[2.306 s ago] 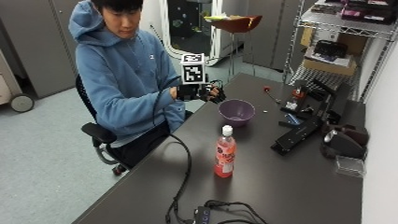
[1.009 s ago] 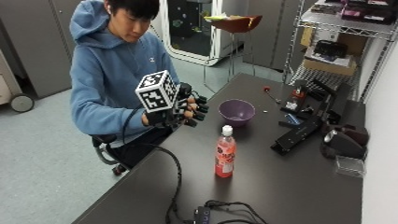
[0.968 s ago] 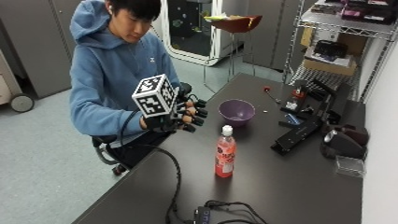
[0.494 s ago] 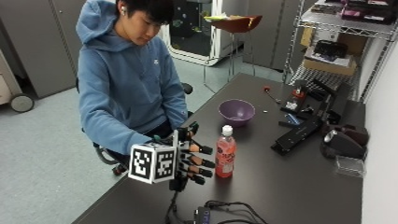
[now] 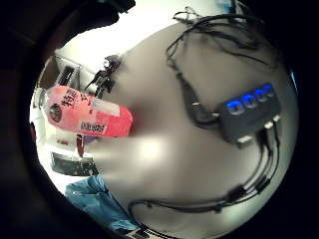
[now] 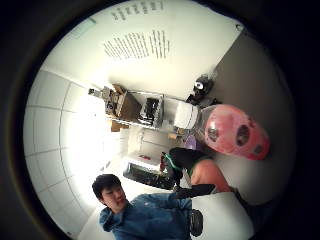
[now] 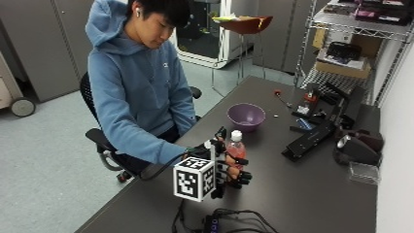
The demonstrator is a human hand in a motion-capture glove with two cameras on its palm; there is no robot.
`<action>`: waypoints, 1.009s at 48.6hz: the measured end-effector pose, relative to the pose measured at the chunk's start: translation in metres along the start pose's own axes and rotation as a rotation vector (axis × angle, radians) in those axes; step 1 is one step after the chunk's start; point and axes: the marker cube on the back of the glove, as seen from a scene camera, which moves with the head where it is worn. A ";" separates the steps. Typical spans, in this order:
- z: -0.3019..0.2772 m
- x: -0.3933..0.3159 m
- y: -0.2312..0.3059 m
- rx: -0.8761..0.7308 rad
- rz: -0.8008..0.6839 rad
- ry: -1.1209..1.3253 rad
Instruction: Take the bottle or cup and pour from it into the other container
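Observation:
A pink-red drink bottle (image 7: pixel 237 148) with a white cap stands upright on the dark table (image 7: pixel 304 194), near its front-left edge. My gloved right hand (image 7: pixel 226 167) is right beside it on the person's side, fingers spread toward its lower body and thumb raised near the neck. The hand hides part of the bottle's lower half. Both palm views show the bottle (image 5: pixel 84 117) (image 6: pixel 232 132) standing close by with a gap of table before it. A purple bowl (image 7: pixel 246 116) sits further back on the table, behind the bottle.
A black USB hub (image 5: pixel 246 112) with cables lies on the table close to the hand, toward the front edge. Black devices (image 7: pixel 310 138) and a small clear box (image 7: pixel 362 172) crowd the right side. A wire shelf (image 7: pixel 362 29) stands behind.
The gloved hand came down from in front of the person's chest to the table and now sits against the bottle's side. Bottle and bowl have not moved.

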 end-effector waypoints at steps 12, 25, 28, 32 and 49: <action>0.080 -0.019 -0.021 0.051 -0.091 -0.144; 0.131 -0.067 -0.027 -0.030 -0.129 -0.077; 0.135 -0.085 -0.027 -0.065 -0.154 -0.026; 0.137 -0.108 -0.033 -0.084 -0.204 0.115; 0.180 -0.202 -0.032 -0.403 -0.339 0.910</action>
